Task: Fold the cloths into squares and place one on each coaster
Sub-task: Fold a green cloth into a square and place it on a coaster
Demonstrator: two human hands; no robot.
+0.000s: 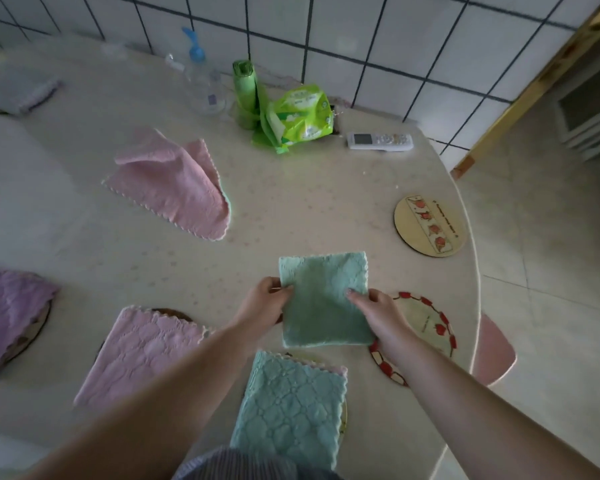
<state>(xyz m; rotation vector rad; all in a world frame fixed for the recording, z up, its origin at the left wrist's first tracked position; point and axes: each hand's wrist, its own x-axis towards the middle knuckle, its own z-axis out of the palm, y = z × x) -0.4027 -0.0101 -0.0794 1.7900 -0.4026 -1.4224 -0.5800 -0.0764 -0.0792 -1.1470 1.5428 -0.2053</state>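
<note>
purple cloth (9,313) on coaster, far left | pink cloth (142,355) folded, on coaster | left hand (265,301) pinches green cloth (323,299) left edge | right hand (374,306) pinches right edge | red-rimmed coaster (430,327) just beside, partly under cloth

Folded green cloth (323,299) held flat, beside red-rimmed coaster (426,327); unfolded pink cloth (174,188) rumpled farther back

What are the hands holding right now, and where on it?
Both hands hold the folded green textured cloth: left hand pinches its left edge, right hand grips its right edge.
</note>
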